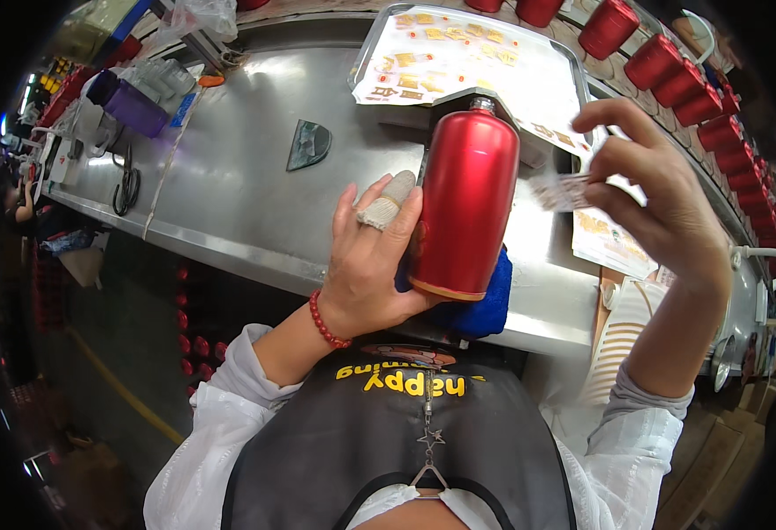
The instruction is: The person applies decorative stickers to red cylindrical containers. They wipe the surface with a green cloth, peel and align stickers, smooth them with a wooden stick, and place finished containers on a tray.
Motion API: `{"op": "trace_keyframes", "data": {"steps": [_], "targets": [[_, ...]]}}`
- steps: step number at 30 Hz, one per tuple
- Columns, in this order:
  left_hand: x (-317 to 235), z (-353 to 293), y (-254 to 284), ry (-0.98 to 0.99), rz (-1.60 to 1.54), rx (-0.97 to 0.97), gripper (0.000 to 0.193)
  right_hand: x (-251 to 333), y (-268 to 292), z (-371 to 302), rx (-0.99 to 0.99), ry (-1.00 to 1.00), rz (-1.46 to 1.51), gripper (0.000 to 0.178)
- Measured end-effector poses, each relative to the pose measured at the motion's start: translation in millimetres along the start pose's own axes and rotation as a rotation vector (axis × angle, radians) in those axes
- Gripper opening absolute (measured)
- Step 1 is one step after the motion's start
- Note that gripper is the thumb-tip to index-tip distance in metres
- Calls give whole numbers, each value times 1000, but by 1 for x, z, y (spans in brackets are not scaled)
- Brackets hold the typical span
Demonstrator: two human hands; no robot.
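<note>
The left hand (361,274) holds the red bottle (467,203): its fingers lie along the left side, and its thumb reaches to the base. One of these fingers wears a pale cloth cover (382,212), and a red bead bracelet (321,322) circles the wrist. The bottle is in front of the person at the near edge of the metal tabletop (246,150), neck pointing away, base toward the black apron (397,442). A blue cloth (494,305) shows below and to the right of its base.

The right hand (657,190) is raised to the right of the bottle, apart from it. Its thumb and a finger pinch a small pale sheet (564,192), blurred, while another finger arches above.

Beyond the bottle's neck, a tray (573,75) carries white sheets (529,88) with small gold and red marks. A dark scraper (308,144) lies on the tabletop to the left of the bottle, and a purple bottle (132,102) lies farther left. Red containers (653,60) line the far right side
</note>
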State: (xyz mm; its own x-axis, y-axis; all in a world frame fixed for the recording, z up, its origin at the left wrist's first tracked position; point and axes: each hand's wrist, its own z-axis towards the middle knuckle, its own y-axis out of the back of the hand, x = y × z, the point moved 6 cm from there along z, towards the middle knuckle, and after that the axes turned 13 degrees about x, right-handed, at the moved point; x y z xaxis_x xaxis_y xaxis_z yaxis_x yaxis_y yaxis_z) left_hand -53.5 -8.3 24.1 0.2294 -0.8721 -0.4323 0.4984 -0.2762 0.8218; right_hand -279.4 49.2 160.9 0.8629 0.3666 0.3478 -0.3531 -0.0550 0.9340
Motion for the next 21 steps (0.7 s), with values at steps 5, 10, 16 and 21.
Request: {"op": "trace_keyframes", "data": {"steps": [5, 10, 16, 21], "targets": [[5, -5, -10, -1, -71, -11, 99, 12, -35, 40, 32, 16, -87, 12], [13, -5, -17, -34, -167, 73, 104, 5, -46, 54, 32, 17, -131, 15], [40, 29, -16, 158, -962, 56, 94, -2, -49, 61, 73, -16, -97, 16], [34, 63, -25, 189, -934, 43, 90, -7, -47, 59, -74, -25, -72, 16]]}}
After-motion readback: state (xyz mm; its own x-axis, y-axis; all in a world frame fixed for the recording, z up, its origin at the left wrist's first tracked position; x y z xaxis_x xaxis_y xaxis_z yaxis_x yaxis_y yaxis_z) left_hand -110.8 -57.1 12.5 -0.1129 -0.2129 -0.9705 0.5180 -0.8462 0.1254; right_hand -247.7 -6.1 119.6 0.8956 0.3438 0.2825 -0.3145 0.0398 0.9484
